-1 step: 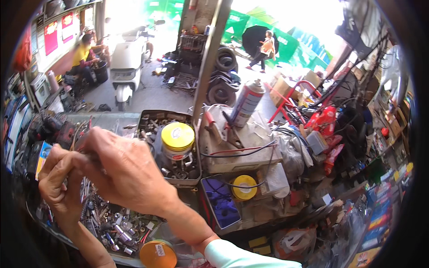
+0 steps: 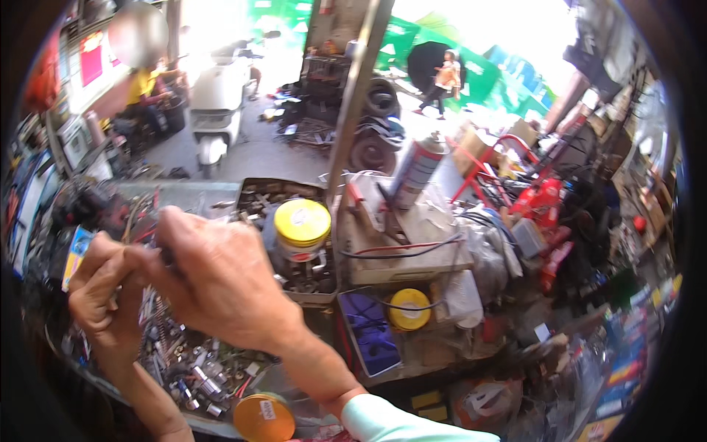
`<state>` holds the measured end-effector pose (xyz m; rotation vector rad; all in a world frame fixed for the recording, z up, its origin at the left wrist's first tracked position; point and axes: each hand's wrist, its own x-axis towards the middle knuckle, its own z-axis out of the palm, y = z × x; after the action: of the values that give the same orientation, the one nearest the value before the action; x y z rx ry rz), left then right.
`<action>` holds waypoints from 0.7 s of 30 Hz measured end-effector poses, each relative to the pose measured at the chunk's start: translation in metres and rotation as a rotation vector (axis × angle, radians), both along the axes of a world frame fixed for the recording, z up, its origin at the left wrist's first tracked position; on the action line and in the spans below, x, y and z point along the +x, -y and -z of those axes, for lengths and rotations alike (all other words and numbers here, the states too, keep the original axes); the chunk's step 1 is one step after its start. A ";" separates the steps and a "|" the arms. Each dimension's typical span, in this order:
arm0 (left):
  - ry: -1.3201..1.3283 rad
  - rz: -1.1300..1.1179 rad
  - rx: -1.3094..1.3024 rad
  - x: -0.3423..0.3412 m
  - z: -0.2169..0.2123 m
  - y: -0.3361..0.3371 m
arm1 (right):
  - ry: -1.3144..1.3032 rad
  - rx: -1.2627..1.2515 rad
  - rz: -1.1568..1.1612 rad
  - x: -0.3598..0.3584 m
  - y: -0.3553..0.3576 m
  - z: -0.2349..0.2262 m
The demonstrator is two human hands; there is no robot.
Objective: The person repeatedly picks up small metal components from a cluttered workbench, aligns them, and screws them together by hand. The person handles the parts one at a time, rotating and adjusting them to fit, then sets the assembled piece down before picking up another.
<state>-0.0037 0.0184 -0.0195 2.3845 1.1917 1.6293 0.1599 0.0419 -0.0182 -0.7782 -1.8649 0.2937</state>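
Left hand: the left hand is low at the left, above the tray of metal parts; its fingers are bent narrow and meet the fingers of the other hand.
Right hand: the right hand comes across from the lower right in a pale sleeve; its fingers are curled close together at the meeting point with the left hand.
Thing between the hands: something small and dark seems pinched where both hands touch, but it is too hidden to tell what it is.
Tray of metal parts: it lies on the bench just under both hands, full of sockets, bolts and small shiny pieces.
Jar with yellow lid: the jar with yellow lid stands upright in a second metal tray of dark nuts, just to the right of the right hand.
Orange lid: a round orange lid is at the lower edge, near the right forearm.
Spray can: a tilted spray can stands behind the bench clutter.
Yellow tape roll: the yellow tape roll lies beside a blue box.
Background: a white scooter is parked on the floor well apart.
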 end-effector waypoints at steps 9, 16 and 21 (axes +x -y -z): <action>0.507 0.098 -0.121 0.005 0.004 -0.008 | -0.263 -0.396 0.003 -0.004 0.001 -0.001; 1.143 0.624 -0.416 -0.003 0.020 -0.020 | -0.063 -0.221 -0.111 -0.017 -0.002 0.004; 1.244 0.668 -0.516 0.000 0.022 -0.023 | -0.214 -0.425 -0.183 -0.028 0.001 0.005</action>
<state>-0.0039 0.0415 -0.0417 0.8877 0.3873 1.6984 0.1316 0.0411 -0.0233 -0.8206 -1.6913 0.8769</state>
